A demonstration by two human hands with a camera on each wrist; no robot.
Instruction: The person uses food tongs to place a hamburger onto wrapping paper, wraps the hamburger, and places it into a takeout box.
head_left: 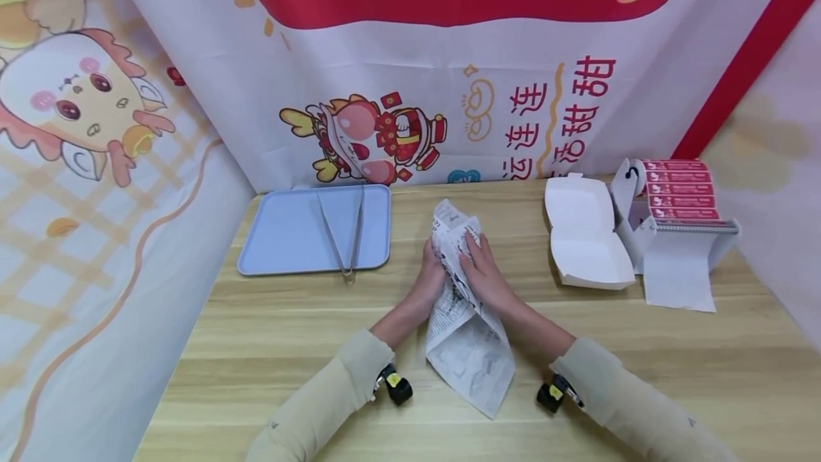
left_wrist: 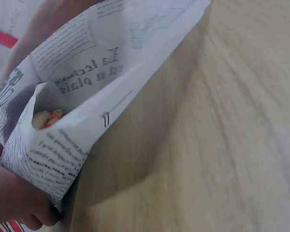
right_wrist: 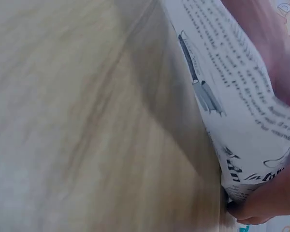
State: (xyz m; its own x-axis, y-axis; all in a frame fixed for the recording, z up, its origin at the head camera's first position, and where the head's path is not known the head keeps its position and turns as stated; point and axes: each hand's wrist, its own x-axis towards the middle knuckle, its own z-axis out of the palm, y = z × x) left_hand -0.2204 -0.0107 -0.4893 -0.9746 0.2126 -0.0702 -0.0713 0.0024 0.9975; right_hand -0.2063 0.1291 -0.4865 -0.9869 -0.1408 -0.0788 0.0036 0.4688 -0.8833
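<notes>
Both hands grip a sheet of newsprint-patterned wrapping paper [head_left: 471, 362] in the middle of the table, folded round something. The left hand [head_left: 428, 280] holds its left side, and the right hand [head_left: 486, 273] grips the right side, fingers over the upper part. The lower end of the sheet hangs loose toward the person. Inside the fold, the left wrist view shows a pale bread-like food [left_wrist: 47, 118] with red and yellow streaks; most of it is hidden by the paper. From the right wrist, fingertips [right_wrist: 261, 205] curl under the printed paper near the tabletop.
A blue tray [head_left: 288, 230] sits at the back left, with metal tongs [head_left: 353, 248] lying across it, their joined end past the front rim. An opened white takeout box [head_left: 586, 244] stands at the back right, beside a dispenser with a roll of red labels [head_left: 681, 191].
</notes>
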